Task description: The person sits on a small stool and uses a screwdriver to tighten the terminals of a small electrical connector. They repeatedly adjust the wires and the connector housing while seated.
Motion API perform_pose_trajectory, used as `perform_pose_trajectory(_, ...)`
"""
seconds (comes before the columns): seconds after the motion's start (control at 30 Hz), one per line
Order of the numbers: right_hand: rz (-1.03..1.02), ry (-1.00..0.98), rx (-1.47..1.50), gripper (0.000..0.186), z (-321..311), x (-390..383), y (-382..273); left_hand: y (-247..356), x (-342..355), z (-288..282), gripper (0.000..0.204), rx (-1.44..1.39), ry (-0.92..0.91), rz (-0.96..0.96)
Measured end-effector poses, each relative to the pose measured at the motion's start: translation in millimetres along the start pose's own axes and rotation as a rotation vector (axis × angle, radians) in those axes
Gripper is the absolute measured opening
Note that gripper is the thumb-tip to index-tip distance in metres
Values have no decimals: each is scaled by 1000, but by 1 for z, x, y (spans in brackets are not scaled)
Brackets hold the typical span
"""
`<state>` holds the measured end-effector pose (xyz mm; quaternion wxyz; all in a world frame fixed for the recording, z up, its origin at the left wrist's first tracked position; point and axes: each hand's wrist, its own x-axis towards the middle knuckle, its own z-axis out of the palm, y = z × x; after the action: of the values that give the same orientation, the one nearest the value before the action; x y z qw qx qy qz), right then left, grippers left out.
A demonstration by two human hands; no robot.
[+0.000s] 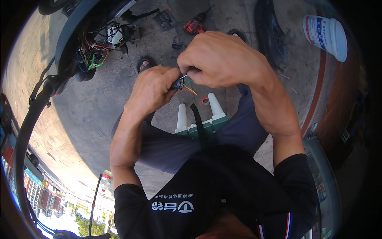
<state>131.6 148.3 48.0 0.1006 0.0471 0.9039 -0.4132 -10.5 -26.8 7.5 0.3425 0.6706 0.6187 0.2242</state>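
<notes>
My left hand [153, 85] is closed around a small black cylindrical part [176, 85]. Several thin coloured wires [191, 90], yellow, red and green among them, stick out of its end. Close beside it my right hand [213, 55] pinches a thin silvery rod [184, 76], perhaps a small screwdriver shaft. The rod's tip meets the open end of the black part; the rest of it is hidden in my fingers. Both hands are held together above the floor, in front of my knees.
A red and black cordless drill [194, 26] lies beyond my hands. At the upper left hangs a tangled wiring bundle [97, 49]. A green and white stool [217, 123] is between my legs, a red tape roll [205, 100] near it. Far right stands a white bucket [338, 40].
</notes>
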Motion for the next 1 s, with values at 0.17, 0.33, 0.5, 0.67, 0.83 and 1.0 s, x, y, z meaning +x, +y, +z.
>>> perform_pose_trajectory(0.17,-10,-3,28,9,2,2,3,-5,-3,4,33,-70,-11,0)
perform_pose_trajectory(0.33,14,34,164,13,-1,7,9,-13,-1,6,31,-400,34,-158)
perform_pose_trajectory(0.5,1,135,248,16,-10,0,18,-13,-5,6,28,-564,193,-340)
perform_pose_trajectory(0.67,11,483,279,20,-7,5,24,-26,-5,7,34,-495,318,-173)
perform_pose_trajectory(0.83,255,570,983,15,0,10,20,-27,-7,4,35,-786,524,-273)
perform_pose_trajectory(1.0,113,537,1397,31,2,12,20,-18,1,-3,32,-1141,617,-280)
